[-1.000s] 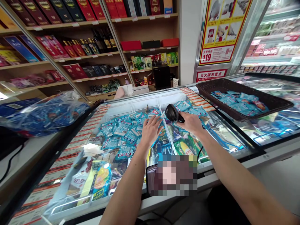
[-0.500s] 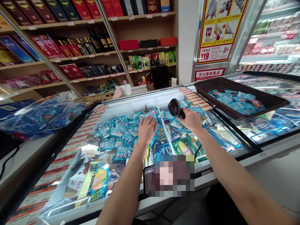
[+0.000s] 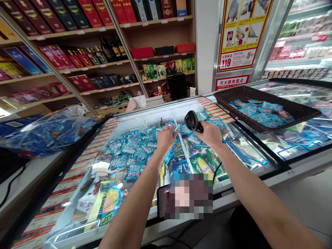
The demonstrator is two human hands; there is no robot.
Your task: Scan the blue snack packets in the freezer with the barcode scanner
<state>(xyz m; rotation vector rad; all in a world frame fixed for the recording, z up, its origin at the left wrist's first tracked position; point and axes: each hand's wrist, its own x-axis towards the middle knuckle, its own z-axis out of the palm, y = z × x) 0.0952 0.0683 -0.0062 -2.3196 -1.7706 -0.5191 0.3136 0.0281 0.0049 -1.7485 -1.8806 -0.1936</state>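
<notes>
My right hand [image 3: 210, 134] is wrapped round the handle of a black barcode scanner [image 3: 191, 120], whose head points left above the freezer. To its left, my left hand [image 3: 166, 139] has its fingers curled over a blue packet [image 3: 169, 125]; its fingertips are partly hidden. Under and beside that hand lies a spread pile of blue packets [image 3: 135, 147] on the glass of the chest freezer. More blue packets [image 3: 269, 112] lie in a dark brown basket [image 3: 293, 98] at the right.
A clear bag [image 3: 55, 129] of blue packets lies on the left counter. A phone [image 3: 164, 202], partly blurred out, rests on the freezer's front edge. The scanner's cable [image 3: 217, 170] hangs below my right hand. Shelves of boxes [image 3: 141, 52] stand behind, beside a fire-safety poster [image 3: 241, 38].
My left hand, flat on the packets before, has shifted slightly right and curled its fingers round a packet. The scanner has stayed nearly in place in my right hand.
</notes>
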